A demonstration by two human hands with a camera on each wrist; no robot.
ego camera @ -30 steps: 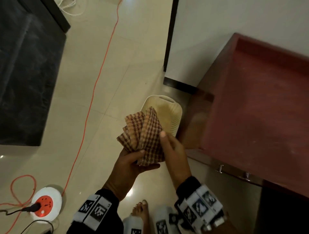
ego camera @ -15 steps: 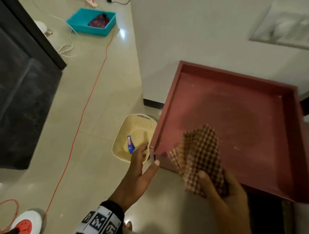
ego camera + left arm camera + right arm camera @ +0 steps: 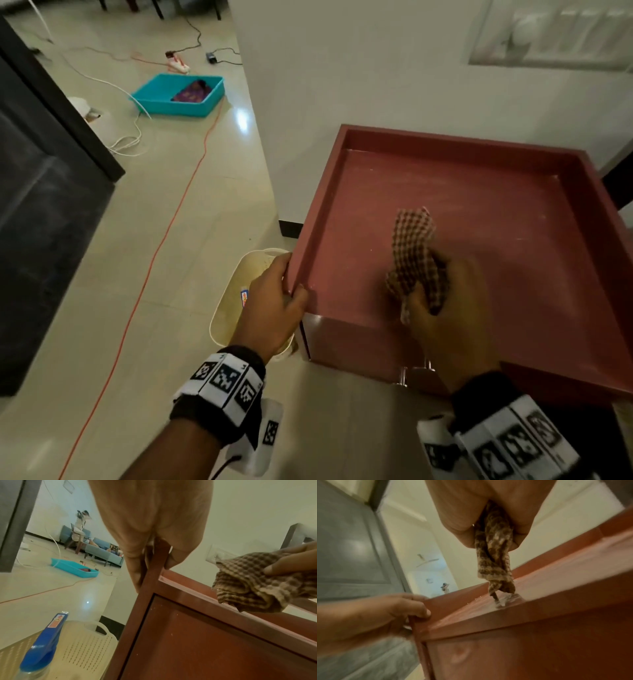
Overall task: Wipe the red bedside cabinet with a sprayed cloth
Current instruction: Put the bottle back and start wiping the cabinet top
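- The right hand [image 3: 448, 308] is curled around a bunched checked cloth [image 3: 414, 253], brown and cream, its loose folds spilling forward past the fingers.
- In the right wrist view the lowest hanging tip of the cloth [image 3: 494, 566] meets the cabinet top; the rest of the wad is lifted clear of it.
- The left hand [image 3: 270, 305] clasps the near left corner of the red bedside cabinet [image 3: 479, 205], thumb on the top edge and fingers wrapped down the outer side.
- The cabinet top is a flat, matte red panel sunk inside a raised lip on the left, back and right sides, speckled with pale dust marks; a metal handle [image 3: 416, 373] shows on its front face.
- Just beside the cabinet on the floor [image 3: 191, 240] stands a cream plastic basket [image 3: 226, 308] with perforated walls, holding a spray bottle with a blue head [image 3: 42, 646].
- The floor is glossy pale tile, crossed by an orange cable [image 3: 164, 240] and a white cord [image 3: 126, 144].
- Farther off lies a shallow turquoise tray [image 3: 178, 96] with a purple item in it.
- A plain white wall [image 3: 359, 68] rises behind the cabinet, and a dark upholstered block [image 3: 41, 205] fills the left side.
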